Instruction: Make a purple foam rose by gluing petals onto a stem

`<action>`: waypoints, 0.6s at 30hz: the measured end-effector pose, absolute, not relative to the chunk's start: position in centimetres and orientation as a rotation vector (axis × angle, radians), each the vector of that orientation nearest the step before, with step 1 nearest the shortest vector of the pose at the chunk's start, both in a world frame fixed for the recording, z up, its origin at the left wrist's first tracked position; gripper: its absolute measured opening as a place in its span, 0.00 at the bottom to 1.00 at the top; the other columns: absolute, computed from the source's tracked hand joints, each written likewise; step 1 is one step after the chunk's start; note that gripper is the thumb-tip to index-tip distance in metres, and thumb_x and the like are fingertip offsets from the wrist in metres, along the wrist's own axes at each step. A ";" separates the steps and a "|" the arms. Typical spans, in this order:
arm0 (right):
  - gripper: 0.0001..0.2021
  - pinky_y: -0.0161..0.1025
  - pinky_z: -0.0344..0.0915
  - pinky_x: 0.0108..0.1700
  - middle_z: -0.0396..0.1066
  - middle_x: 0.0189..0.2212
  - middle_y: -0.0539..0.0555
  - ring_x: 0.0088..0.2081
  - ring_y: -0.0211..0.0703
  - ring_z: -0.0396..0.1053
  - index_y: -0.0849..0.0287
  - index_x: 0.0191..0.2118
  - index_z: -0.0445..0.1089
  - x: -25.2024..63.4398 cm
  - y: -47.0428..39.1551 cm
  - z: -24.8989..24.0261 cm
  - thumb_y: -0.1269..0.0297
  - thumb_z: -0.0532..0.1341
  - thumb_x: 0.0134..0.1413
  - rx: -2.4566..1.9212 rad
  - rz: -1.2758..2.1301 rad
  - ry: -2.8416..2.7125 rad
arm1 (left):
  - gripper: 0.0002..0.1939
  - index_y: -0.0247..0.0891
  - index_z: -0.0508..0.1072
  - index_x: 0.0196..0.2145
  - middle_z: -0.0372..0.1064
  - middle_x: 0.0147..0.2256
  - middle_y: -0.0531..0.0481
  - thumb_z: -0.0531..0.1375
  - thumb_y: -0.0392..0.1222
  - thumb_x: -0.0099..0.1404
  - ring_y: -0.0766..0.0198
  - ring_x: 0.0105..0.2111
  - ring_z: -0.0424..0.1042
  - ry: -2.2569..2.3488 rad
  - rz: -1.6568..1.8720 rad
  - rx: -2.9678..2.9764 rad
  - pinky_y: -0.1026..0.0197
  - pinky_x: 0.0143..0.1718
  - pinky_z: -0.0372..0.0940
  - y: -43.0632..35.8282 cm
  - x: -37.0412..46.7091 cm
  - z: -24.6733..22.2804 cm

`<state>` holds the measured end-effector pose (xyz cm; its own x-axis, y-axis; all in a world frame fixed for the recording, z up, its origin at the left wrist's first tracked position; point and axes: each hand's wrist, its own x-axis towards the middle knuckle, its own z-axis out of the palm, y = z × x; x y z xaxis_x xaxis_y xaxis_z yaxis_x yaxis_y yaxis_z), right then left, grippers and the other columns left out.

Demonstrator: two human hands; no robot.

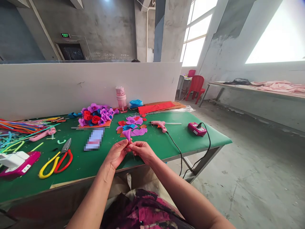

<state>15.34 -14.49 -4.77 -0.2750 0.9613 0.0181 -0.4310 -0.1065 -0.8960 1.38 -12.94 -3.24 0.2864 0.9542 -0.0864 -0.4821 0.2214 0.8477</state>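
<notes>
Between my two hands, over the front edge of the green table (152,144), is a purple paper petal (127,134) curled into a cone on a thin stem. My left hand (117,152) pinches its base. The fingers of my right hand (142,150) are closed at the same spot, on the thin stem (133,156) that sticks out below. Just beyond lie loose cut petals (139,131) in purple, red, blue and orange. A pink glue gun (160,125) lies to the right of them, its cord running off the table edge.
Finished paper flowers (96,115) are heaped at the back left. Scissors (62,158), a phone-like blurred item (94,139) and colourful pipe-cleaner-like strips (21,128) lie left. A pink bottle (121,99), red paper sheets (156,107) and a power strip (197,129) stand or lie farther back and right.
</notes>
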 end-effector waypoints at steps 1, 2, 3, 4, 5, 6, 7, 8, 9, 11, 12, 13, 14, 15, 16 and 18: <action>0.16 0.31 0.54 0.26 0.72 0.22 0.50 0.20 0.28 0.57 0.62 0.27 0.75 15.3 -14.5 -4.7 0.53 0.71 0.35 -0.747 1.620 -1.029 | 0.13 0.31 0.79 0.28 0.74 0.27 0.47 0.71 0.42 0.46 0.69 0.25 0.67 0.711 1.118 0.823 0.65 0.28 0.62 -12.9 1.5 -3.2; 0.16 0.31 0.54 0.26 0.72 0.22 0.50 0.20 0.28 0.57 0.62 0.27 0.75 15.4 -14.5 -4.7 0.53 0.71 0.35 -0.747 1.618 -1.034 | 0.13 0.31 0.79 0.28 0.74 0.26 0.48 0.71 0.42 0.46 0.70 0.24 0.67 0.715 1.119 0.830 0.65 0.27 0.61 -12.9 1.5 -3.1; 0.16 0.31 0.54 0.26 0.72 0.22 0.50 0.20 0.28 0.57 0.62 0.27 0.75 15.4 -14.5 -4.7 0.53 0.71 0.35 -0.748 1.618 -1.036 | 0.12 0.31 0.79 0.28 0.73 0.25 0.49 0.71 0.41 0.45 0.70 0.24 0.66 0.724 1.121 0.835 0.65 0.27 0.61 -12.9 1.6 -3.1; 0.16 0.31 0.54 0.26 0.72 0.22 0.50 0.20 0.28 0.57 0.62 0.27 0.75 15.4 -14.5 -4.6 0.53 0.71 0.35 -0.749 1.620 -1.035 | 0.12 0.31 0.79 0.27 0.73 0.24 0.49 0.72 0.40 0.44 0.70 0.23 0.65 0.738 1.127 0.839 0.65 0.26 0.61 -12.9 1.7 -3.0; 0.16 0.31 0.54 0.26 0.72 0.22 0.50 0.20 0.28 0.57 0.62 0.27 0.75 15.4 -14.5 -4.6 0.53 0.71 0.35 -0.750 1.623 -1.032 | 0.12 0.32 0.79 0.26 0.72 0.23 0.50 0.72 0.39 0.43 0.70 0.23 0.65 0.754 1.142 0.843 0.65 0.26 0.60 -12.9 1.8 -2.9; 0.16 0.31 0.54 0.26 0.72 0.23 0.50 0.20 0.28 0.57 0.62 0.26 0.75 15.4 -14.5 -4.6 0.53 0.71 0.35 -0.753 1.626 -1.027 | 0.12 0.32 0.79 0.25 0.72 0.22 0.50 0.72 0.39 0.42 0.70 0.22 0.65 0.772 1.160 0.850 0.65 0.25 0.59 -12.9 1.9 -2.9; 0.16 0.31 0.54 0.26 0.72 0.23 0.50 0.20 0.28 0.58 0.62 0.26 0.75 15.4 -14.5 -4.7 0.53 0.71 0.34 -0.756 1.629 -1.022 | 0.11 0.32 0.79 0.24 0.72 0.22 0.50 0.73 0.39 0.41 0.70 0.22 0.65 0.792 1.181 0.861 0.65 0.25 0.59 -12.9 2.0 -2.8; 0.17 0.31 0.54 0.26 0.72 0.23 0.50 0.20 0.28 0.58 0.62 0.26 0.75 15.4 -14.4 -4.7 0.53 0.71 0.34 -0.759 1.630 -1.018 | 0.11 0.33 0.78 0.23 0.72 0.22 0.50 0.73 0.39 0.40 0.70 0.22 0.65 0.811 1.202 0.876 0.65 0.25 0.59 -12.9 2.1 -2.8; 0.17 0.31 0.55 0.26 0.72 0.23 0.49 0.20 0.28 0.58 0.62 0.26 0.75 15.4 -14.4 -4.8 0.53 0.72 0.34 -0.763 1.632 -1.015 | 0.11 0.33 0.78 0.23 0.72 0.21 0.50 0.73 0.40 0.40 0.70 0.22 0.65 0.827 1.222 0.894 0.65 0.24 0.58 -12.9 2.3 -2.7; 0.17 0.31 0.55 0.26 0.72 0.22 0.49 0.20 0.29 0.58 0.62 0.26 0.75 15.4 -14.3 -4.9 0.52 0.72 0.34 -0.772 1.629 -1.014 | 0.11 0.33 0.78 0.22 0.71 0.20 0.51 0.73 0.41 0.40 0.69 0.21 0.64 0.850 1.252 0.925 0.65 0.24 0.58 -12.9 2.5 -2.8; 0.17 0.31 0.55 0.26 0.72 0.22 0.49 0.20 0.29 0.58 0.62 0.26 0.75 15.3 -14.3 -5.0 0.52 0.72 0.34 -0.776 1.627 -1.016 | 0.11 0.33 0.78 0.22 0.71 0.20 0.51 0.73 0.41 0.40 0.69 0.21 0.64 0.855 1.264 0.934 0.65 0.24 0.58 -12.9 2.6 -2.8; 0.17 0.31 0.55 0.26 0.71 0.22 0.49 0.20 0.29 0.58 0.62 0.26 0.75 15.3 -14.3 -5.0 0.52 0.71 0.34 -0.779 1.622 -1.018 | 0.12 0.33 0.77 0.21 0.70 0.19 0.51 0.73 0.41 0.40 0.69 0.21 0.64 0.857 1.278 0.936 0.65 0.24 0.57 -12.9 2.7 -2.8; 0.17 0.31 0.55 0.25 0.71 0.22 0.49 0.20 0.29 0.57 0.62 0.26 0.74 15.3 -14.2 -5.1 0.52 0.71 0.34 -0.781 1.614 -1.021 | 0.12 0.34 0.77 0.21 0.70 0.19 0.52 0.73 0.41 0.40 0.70 0.21 0.64 0.858 1.292 0.935 0.65 0.24 0.57 -12.9 2.8 -2.8; 0.17 0.31 0.54 0.25 0.71 0.22 0.49 0.20 0.28 0.57 0.62 0.26 0.74 15.3 -14.2 -5.2 0.52 0.71 0.35 -0.781 1.605 -1.025 | 0.12 0.34 0.77 0.21 0.70 0.19 0.52 0.73 0.42 0.40 0.70 0.21 0.64 0.857 1.299 0.936 0.65 0.24 0.57 -13.0 2.8 -2.9; 0.17 0.31 0.54 0.25 0.71 0.22 0.49 0.20 0.28 0.57 0.62 0.26 0.74 15.3 -14.2 -5.2 0.52 0.71 0.35 -0.776 1.598 -1.030 | 0.11 0.34 0.77 0.22 0.71 0.20 0.52 0.72 0.42 0.41 0.70 0.22 0.64 0.853 1.291 0.944 0.66 0.24 0.58 -13.1 2.7 -2.9; 0.17 0.31 0.54 0.25 0.70 0.22 0.49 0.20 0.28 0.56 0.62 0.26 0.75 15.3 -14.1 -5.3 0.52 0.71 0.37 -0.759 1.594 -1.036 | 0.12 0.34 0.79 0.26 0.73 0.24 0.51 0.72 0.41 0.43 0.70 0.23 0.65 0.839 1.235 0.979 0.65 0.27 0.60 -13.4 2.3 -2.8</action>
<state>15.26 -14.13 -5.34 -0.2576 0.9658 0.0289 -0.4181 -0.0845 -0.9044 2.34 -13.37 -2.83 0.1517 0.9884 0.0013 -0.3633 0.0546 0.9301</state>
